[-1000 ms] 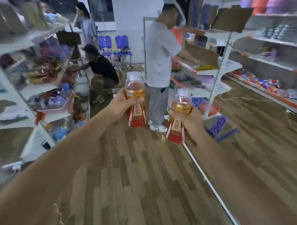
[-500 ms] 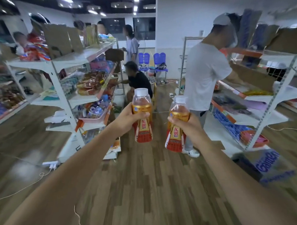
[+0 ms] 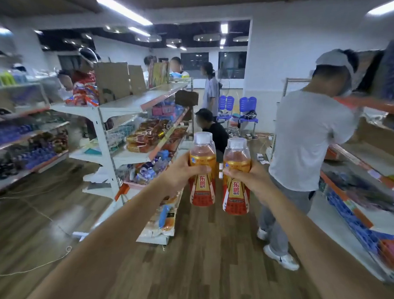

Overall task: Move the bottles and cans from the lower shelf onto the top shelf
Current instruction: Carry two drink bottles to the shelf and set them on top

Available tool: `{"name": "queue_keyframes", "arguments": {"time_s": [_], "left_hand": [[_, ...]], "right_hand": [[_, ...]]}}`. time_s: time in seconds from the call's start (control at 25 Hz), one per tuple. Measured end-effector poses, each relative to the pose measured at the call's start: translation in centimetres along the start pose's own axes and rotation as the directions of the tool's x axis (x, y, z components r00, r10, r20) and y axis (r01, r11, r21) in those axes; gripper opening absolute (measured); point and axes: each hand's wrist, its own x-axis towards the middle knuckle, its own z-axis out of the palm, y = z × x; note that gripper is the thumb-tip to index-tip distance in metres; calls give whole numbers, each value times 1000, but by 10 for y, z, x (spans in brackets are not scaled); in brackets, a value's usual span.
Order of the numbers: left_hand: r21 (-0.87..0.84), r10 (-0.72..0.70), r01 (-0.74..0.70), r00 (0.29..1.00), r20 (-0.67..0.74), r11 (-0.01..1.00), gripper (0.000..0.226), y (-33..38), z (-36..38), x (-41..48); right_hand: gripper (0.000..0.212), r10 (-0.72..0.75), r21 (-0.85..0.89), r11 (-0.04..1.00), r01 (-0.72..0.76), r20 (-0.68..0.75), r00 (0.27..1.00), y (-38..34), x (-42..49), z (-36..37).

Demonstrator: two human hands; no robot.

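Two bare forearms run up from the bottom corners of the frame and meet near the centre; the left hand has its fingers wrapped tight round the waist of the left bottle, and the right hand is closed the same way on the right bottle; both bottles stand upright, white caps up, long axes vertical, just beside each other but not clearly touching; neither hand has any slack, each fully clamped round its label.

Beyond the hands, left of centre, stands the white shelf unit; its lower tiers hold more bottles and snack packs, blurred; the top shelf lies up and to the left of both bottles, well apart from them, with a bare stretch of board in front of cardboard panels; the left hand is the nearer to it, so by my reading its bottle goes up first, carried up and leftward and set down upright; the task looks part-way, since drinks remain below.

At the right a person in a white shirt faces another rack; farther back one person crouches and others stand, too blurred to detail.
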Motion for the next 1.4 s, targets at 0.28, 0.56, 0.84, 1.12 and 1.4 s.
{"name": "queue_keyframes", "arguments": {"time_s": [0.28,0.56,0.84,1.12,1.4], "left_hand": [[56,38,-34,997,-66,998,30,12,-25,87],[51,63,-60,996,-67,997,33,-19,-83,204],[63,70,-65,995,-77,996,43,-43,-161,339],[72,55,-48,994,-90,996,34,-62,-207,452],[107,47,-35,993,-111,994,40,-95,-227,605]], "right_hand": [[26,-52,35,998,50,42,998,3,110,-13],[32,-123,37,992,122,28,992,33,239,5],[34,-97,66,993,97,-1,995,50,378,27],[35,-87,34,996,88,-23,996,78,505,21],[28,-120,35,992,119,2,993,118,649,-12]]}}
